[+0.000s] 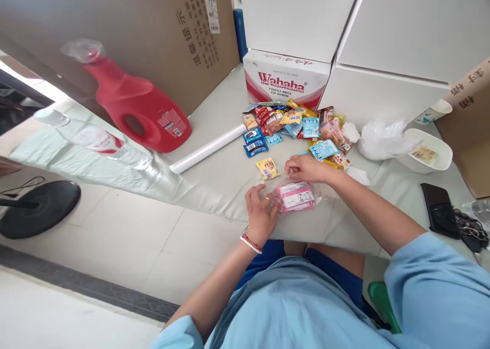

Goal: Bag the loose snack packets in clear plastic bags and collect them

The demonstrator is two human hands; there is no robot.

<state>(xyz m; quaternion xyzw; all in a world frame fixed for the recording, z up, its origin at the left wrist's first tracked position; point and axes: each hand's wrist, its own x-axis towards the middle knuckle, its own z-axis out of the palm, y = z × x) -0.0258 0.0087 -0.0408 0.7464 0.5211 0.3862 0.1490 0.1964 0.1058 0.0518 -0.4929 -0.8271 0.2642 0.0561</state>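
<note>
A clear plastic bag point(318, 192) with pink-and-white packets point(295, 198) in it lies near the table's front edge. My left hand point(261, 211), with a ring and beaded bracelets, has its thumb and fingers curled at the bag's left edge, gripping the film. Just above the packets, my right hand point(305, 169) is closed, fingers bent and pinched together; whatever is between the fingertips is hidden. A yellow snack packet point(268, 168) lies flat just left of it. Behind my hands, blue snack packets point(255, 147) and other colourful wrapped snacks point(291, 117) form a pile.
A white roll point(209, 149), a red jug point(140, 104) and a clear water bottle point(95, 140) are at the left. The Wahaha carton point(287, 78) stands behind the pile. On the right are a crumpled plastic bag point(383, 140), a white tub point(440, 152) and a black phone point(440, 208).
</note>
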